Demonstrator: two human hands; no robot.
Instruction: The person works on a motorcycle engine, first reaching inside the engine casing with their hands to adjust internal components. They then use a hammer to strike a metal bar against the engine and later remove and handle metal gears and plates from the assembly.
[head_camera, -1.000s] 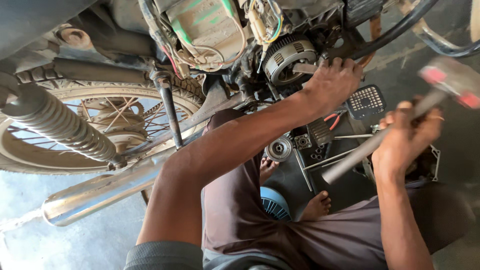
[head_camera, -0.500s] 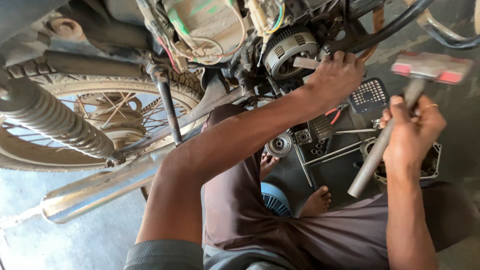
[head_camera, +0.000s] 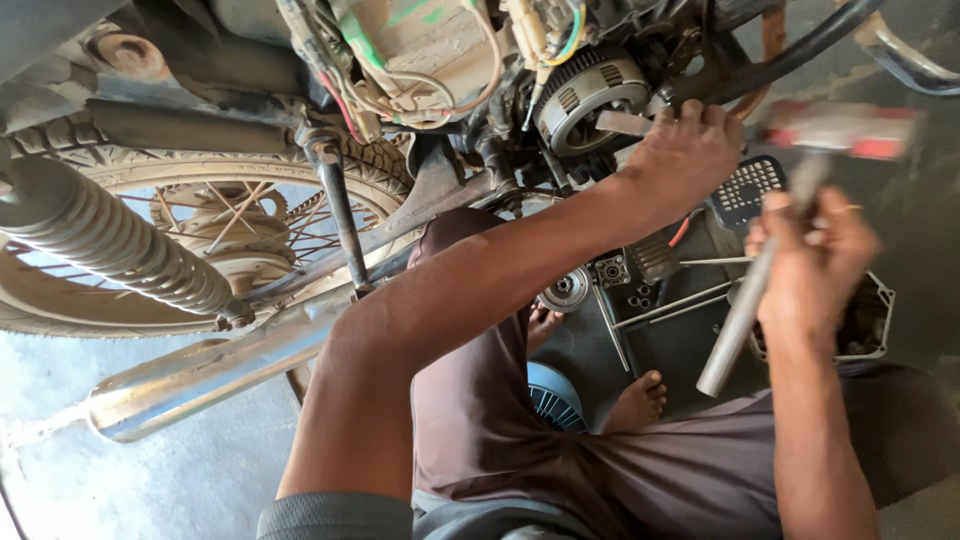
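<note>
Left hand (head_camera: 685, 150) clenched on a flat metal drift (head_camera: 622, 122), tip against the clutch drum (head_camera: 590, 95). Right hand (head_camera: 810, 265) grips the hammer (head_camera: 800, 190), its head just right of the drift's rear end, handle running down-left.

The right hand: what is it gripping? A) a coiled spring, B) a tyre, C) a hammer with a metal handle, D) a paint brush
C: the right hand is closed around the metal handle of a hammer, whose blurred red-and-grey head is raised above it.
</note>
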